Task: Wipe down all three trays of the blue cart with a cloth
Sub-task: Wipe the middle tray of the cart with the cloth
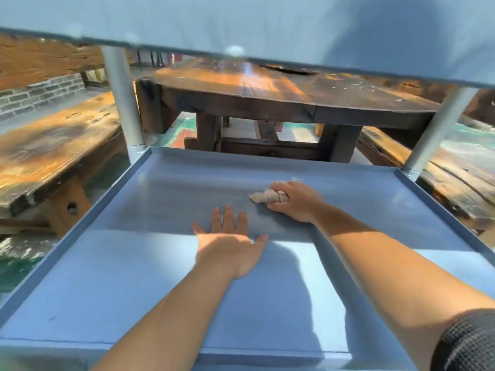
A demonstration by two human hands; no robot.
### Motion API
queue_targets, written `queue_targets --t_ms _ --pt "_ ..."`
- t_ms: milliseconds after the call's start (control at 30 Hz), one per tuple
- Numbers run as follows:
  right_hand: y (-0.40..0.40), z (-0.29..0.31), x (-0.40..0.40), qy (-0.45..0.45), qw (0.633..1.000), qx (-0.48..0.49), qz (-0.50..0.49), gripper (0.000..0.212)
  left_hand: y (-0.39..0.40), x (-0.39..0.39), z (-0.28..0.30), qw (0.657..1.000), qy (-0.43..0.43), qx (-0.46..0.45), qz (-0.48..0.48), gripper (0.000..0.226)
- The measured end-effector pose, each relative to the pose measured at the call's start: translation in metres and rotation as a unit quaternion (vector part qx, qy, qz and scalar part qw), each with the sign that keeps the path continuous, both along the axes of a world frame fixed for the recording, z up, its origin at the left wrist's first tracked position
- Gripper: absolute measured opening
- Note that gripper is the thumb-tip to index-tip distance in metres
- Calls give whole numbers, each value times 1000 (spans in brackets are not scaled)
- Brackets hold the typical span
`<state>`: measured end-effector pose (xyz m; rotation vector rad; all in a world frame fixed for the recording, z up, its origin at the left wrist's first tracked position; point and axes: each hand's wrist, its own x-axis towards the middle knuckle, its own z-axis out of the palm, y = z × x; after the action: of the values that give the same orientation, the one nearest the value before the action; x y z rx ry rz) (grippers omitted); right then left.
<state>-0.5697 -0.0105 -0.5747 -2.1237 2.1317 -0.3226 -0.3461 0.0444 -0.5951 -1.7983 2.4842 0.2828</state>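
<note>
The right hand (294, 202) is gripping a bunched pale cloth (263, 196), fingers curled around it, and is pressing it onto the floor of a blue cart tray (120, 277) toward the far right of that tray. The left hand (231, 245) is lying flat on the tray floor with fingers spread and holding nothing, near the centre and nearer than the cloth. Another tray (267, 25) is sitting directly above, carried on grey posts (123, 100), so the working gap is looking tight; which of the three levels this is cannot be determined from the view. Risks, as judged from this position: the cloth is wadded into a small lump, so only a narrow strip is probably contacting the surface, and patches are likely being missed, especially along the raised rim and in the far corners beside the posts. Reaching deeper is bringing the knuckles and forearm close to the upper tray's edge, where a knock is possible. The bracing left hand is loading the tray, and if the cart is free to roll, a firm push could be shifting it toward the wooden table (281, 95) beyond. The flat palm may also be leaving marks on the wiped area.
</note>
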Motion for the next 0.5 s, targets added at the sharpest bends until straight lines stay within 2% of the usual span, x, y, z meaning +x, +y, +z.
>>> queue_targets --t_ms 167,300,500 --pt "98 1 31 1 998 23 54 61 3 1 7 1000 0 -12 -3 76" --pt "177 6 42 -27 998 23 49 54 5 4 10 1000 -5 -7 -22 68" --pt "254 8 43 -11 997 57 51 68 8 4 11 1000 1 -11 -24 74"
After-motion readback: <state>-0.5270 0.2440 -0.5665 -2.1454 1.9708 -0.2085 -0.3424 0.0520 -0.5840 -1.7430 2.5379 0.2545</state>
